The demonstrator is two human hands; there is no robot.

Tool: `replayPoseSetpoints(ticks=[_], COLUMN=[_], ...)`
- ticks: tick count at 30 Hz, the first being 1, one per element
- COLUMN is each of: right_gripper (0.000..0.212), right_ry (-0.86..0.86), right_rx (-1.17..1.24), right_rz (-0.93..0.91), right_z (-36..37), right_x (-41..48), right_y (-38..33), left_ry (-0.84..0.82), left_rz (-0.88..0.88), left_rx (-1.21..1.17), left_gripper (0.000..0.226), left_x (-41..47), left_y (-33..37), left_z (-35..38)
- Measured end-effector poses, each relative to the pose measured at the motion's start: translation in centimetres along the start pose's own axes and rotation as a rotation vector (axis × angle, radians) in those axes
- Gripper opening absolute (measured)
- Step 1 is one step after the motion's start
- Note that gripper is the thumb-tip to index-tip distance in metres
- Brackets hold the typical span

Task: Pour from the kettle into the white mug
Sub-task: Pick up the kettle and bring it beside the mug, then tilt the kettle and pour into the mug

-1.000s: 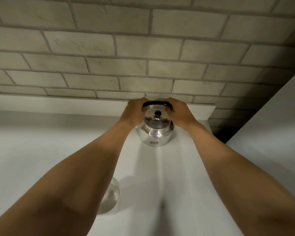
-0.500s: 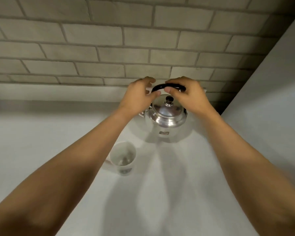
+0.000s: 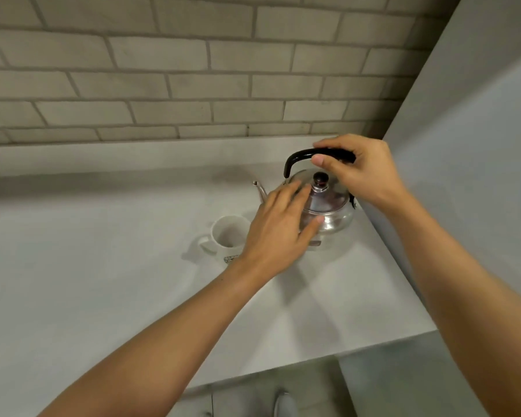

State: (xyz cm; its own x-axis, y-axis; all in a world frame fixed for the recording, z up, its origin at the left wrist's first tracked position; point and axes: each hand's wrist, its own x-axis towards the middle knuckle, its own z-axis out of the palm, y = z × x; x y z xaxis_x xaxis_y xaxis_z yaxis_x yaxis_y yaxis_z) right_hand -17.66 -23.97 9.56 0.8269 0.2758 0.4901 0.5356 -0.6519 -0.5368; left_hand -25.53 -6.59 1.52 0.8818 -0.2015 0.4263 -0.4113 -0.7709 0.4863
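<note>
While the steel kettle [image 3: 328, 212] stands on the white worktop [image 3: 103, 281], the right hand [image 3: 361, 173] has its fingers [image 3: 324, 160] clamped on the black handle [image 3: 301, 156]. The left hand [image 3: 278, 233], fingers spread, rests against the kettle's side. The white mug [image 3: 227, 236] stands just left of the kettle, below its spout [image 3: 260, 189].

Bench [image 3: 103, 281]: pale grey, matte surface, running back to a grey brick wall [image 3: 193, 85] at 12 o'clock and closed off by a plain grey panel [image 3: 463, 145] at 3 o'clock. Front edge visible at 5 o'clock. Two items stand on it, near the back right corner: steel kettle [image 3: 331, 218], upright, spout toward 9 o'clock; white mug [image 3: 227, 236] just beside it at 9 o'clock, upright, handle toward 9 o'clock.
</note>
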Motion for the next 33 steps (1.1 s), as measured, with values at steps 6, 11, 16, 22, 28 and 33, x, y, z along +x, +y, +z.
replayPoseSetpoints(ticks=[6,11,16,22,28,33], right_gripper=[0.032,0.032,0.031,0.026,0.029,0.027], right_ry=[-0.082,-0.128,-0.218,-0.291,-0.356,-0.384], right_rx=[-0.019,-0.017,-0.028,-0.019,-0.069,-0.075], right_rz=[-0.073,-0.155,-0.231,-0.257,-0.301,-0.319], right_z=[-0.9,-1.2,-0.6,0.6,1.3,1.9], right_x=[-1.9,-1.3,-0.1,1.1,1.8,2.3], right_y=[-0.5,0.0,0.4,0.3,-0.9,-2.3], left_ry=[0.084,0.096,0.086,0.081,0.124,0.171], left_rz=[0.001,-0.103,-0.204,-0.265,-0.263,-0.263], left_rx=[0.034,-0.014,-0.055,-0.074,-0.083,-0.098], left_gripper=[0.053,0.057,0.059,0.059,0.061,0.06], left_x=[-1.6,-2.0,-1.7,-1.6,-2.3,-2.5], left_y=[2.3,3.4,3.4,3.0,2.4,1.8], left_z=[2.0,3.6,4.4,4.6,4.1,3.6])
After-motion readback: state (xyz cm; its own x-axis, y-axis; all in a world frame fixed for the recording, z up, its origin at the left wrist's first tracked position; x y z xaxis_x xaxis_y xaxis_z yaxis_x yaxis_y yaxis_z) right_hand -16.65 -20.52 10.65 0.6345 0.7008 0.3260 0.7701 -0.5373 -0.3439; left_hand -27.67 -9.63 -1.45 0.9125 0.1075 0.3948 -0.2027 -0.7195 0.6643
